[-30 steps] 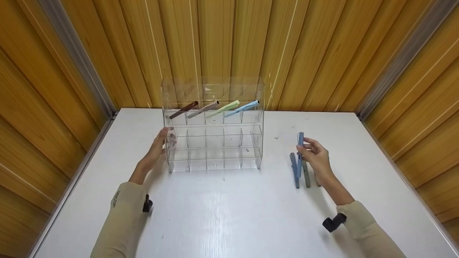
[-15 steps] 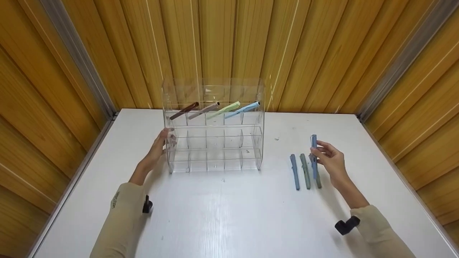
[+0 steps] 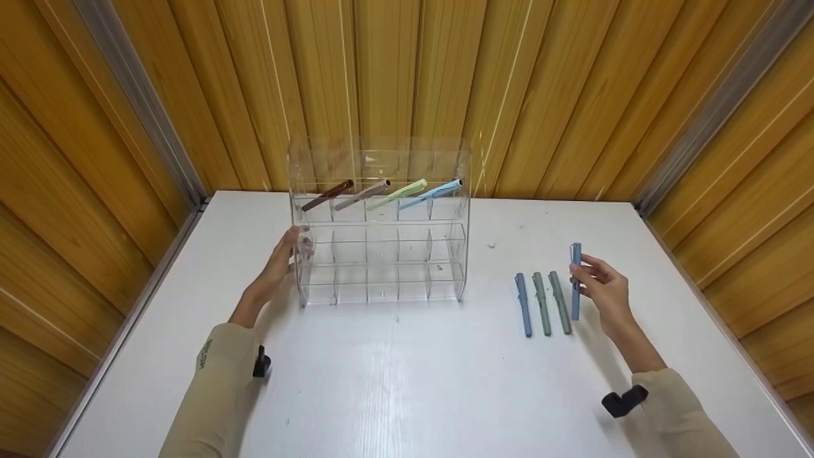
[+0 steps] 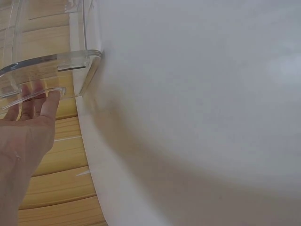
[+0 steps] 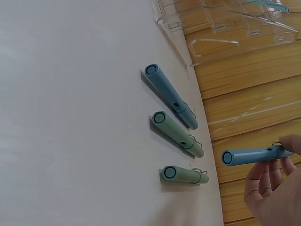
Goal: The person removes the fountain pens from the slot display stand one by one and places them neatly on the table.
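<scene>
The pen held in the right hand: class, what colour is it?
Blue. The pen pinched by the right hand shows best in the right wrist view.

Open white table (image 3: 407, 375) between the hands, clear rack (image 3: 379, 254) blocking the back, three pens (image 3: 542, 304) lying right

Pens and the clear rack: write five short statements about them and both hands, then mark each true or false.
1. The right hand holds a blue pen. True.
2. Three pens lie side by side on the white table. True.
3. The clear rack has pens in its bottom row. False: its four pens sit in the upper row; the lower rows show none.
4. The left hand holds a pen. False: it rests flat against the rack's left side.
5. The held pen lies on the table. False: it is lifted above it, right of the three.
</scene>
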The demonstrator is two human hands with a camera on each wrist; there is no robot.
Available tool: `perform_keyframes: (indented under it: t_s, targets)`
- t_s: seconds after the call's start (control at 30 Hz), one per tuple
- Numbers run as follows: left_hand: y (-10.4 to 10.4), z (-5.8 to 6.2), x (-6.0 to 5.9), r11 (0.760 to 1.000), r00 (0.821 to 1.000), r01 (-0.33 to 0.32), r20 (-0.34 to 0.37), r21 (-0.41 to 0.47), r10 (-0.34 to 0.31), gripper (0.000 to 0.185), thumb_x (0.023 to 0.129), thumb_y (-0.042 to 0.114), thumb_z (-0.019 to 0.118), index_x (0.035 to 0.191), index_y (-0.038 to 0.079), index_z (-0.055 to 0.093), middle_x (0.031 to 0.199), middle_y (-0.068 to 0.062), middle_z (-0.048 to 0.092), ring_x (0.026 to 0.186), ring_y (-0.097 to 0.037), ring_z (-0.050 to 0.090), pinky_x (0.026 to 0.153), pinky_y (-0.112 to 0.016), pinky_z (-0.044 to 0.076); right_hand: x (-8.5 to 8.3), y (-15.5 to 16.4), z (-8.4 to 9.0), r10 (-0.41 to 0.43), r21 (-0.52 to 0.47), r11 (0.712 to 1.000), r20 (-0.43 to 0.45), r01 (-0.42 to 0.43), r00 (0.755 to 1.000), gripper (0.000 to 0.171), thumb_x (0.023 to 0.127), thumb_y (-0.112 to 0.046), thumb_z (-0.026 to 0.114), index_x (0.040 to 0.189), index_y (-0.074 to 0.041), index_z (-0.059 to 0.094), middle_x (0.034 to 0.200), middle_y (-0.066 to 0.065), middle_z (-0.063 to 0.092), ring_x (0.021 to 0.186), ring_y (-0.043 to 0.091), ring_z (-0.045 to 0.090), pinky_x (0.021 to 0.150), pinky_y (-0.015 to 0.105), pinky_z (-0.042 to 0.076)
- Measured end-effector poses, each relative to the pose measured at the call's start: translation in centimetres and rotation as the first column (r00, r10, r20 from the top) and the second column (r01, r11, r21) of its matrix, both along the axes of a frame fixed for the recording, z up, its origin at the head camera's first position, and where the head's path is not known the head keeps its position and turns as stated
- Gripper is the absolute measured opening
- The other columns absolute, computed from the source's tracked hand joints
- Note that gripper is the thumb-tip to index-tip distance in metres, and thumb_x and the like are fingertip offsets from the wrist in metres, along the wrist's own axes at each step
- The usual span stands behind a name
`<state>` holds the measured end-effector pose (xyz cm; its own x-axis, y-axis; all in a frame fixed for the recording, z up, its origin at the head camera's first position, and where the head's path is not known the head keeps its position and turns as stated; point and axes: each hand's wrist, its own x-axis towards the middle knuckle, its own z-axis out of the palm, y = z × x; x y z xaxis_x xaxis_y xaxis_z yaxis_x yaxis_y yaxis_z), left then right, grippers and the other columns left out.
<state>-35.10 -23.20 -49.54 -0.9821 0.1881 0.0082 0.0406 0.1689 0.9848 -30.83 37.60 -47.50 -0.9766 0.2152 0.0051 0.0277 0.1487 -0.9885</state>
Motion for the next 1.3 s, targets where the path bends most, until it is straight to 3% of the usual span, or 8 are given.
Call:
perform_keyframes:
  t_s: [0.33, 0.57, 0.8, 0.9, 1.07, 1.3]
  targets:
    - [0.4, 0.2, 0.1, 0.999, 1.0, -0.01, 0.022, -0.036, 0.011, 0.086, 0.107, 0.067, 0.009, 0.167, 0.009, -0.013, 0.175, -0.022, -0.009, 0.163, -0.045, -0.002, 0.132, -0.061, 0.008, 0.0, 1.7, -1.3, -0.006, 0.033, 0.999, 0.059, 0.004, 0.998, 0.043, 0.102, -0.027, 0.071, 0.138, -0.006, 0.059, 0.091, -0.021, 0.07, 0.086, -0.004, 0.07, 0.078, 0.014, 0.058]
    - [0.5, 0.2, 0.0, 0.998, 0.999, -0.026, 0.044, -0.05, 0.028, 0.088, 0.106, 0.069, 0.01, 0.167, 0.01, -0.013, 0.175, -0.023, -0.006, 0.163, -0.044, 0.0, 0.132, -0.06, 0.01, -0.2, 2.7, -2.1, 0.035, 0.162, 0.985, 0.148, -0.059, 0.988, 0.062, 0.102, -0.032, 0.07, 0.147, 0.006, 0.05, 0.09, -0.021, 0.064, 0.084, -0.005, 0.066, 0.076, 0.015, 0.058]
    - [0.5, 0.4, 0.2, 0.998, 0.998, -0.031, 0.047, -0.049, 0.034, 0.087, 0.106, 0.068, 0.01, 0.167, 0.011, -0.013, 0.175, -0.023, -0.007, 0.163, -0.044, 0.001, 0.132, -0.059, 0.01, -0.5, 3.1, -2.4, 0.075, 0.246, 0.962, 0.189, -0.121, 0.979, 0.064, 0.102, -0.029, 0.07, 0.147, 0.009, 0.048, 0.094, -0.016, 0.062, 0.083, -0.001, 0.062, 0.073, 0.018, 0.058]
    - [0.5, 0.4, 0.1, 0.998, 0.998, -0.031, 0.047, -0.049, 0.033, 0.087, 0.106, 0.068, 0.01, 0.168, 0.012, -0.012, 0.175, -0.024, -0.003, 0.163, -0.043, 0.001, 0.132, -0.059, 0.01, -0.7, 3.2, -2.7, 0.075, 0.274, 0.953, 0.202, -0.13, 0.976, 0.064, 0.102, -0.03, 0.072, 0.147, 0.008, 0.049, 0.099, -0.01, 0.062, 0.082, 0.002, 0.061, 0.071, 0.019, 0.058]
    - [0.3, 0.1, -0.2, 0.999, 0.998, -0.03, 0.046, -0.032, 0.031, 0.09, 0.105, 0.072, 0.012, 0.168, 0.012, -0.009, 0.174, -0.025, 0.005, 0.163, -0.043, 0.003, 0.132, -0.06, 0.01, -0.9, 3.2, -3.2, 0.076, 0.39, 0.908, 0.206, -0.153, 0.976, 0.061, 0.102, -0.031, 0.071, 0.146, 0.006, 0.052, 0.112, 0.007, 0.064, 0.084, 0.006, 0.062, 0.072, 0.017, 0.058]
    - [0.2, -0.2, -0.2, 0.999, 1.0, -0.016, 0.012, -0.032, 0.016, 0.087, 0.106, 0.068, 0.009, 0.168, 0.01, -0.009, 0.176, -0.02, -0.008, 0.163, -0.045, -0.001, 0.131, -0.063, 0.01, -1.1, 3.0, -3.4, 0.08, 0.477, 0.866, 0.161, -0.148, 0.984, 0.057, 0.102, -0.023, 0.072, 0.143, 0.012, 0.054, 0.118, 0.023, 0.066, 0.082, 0.007, 0.065, 0.068, 0.018, 0.06]
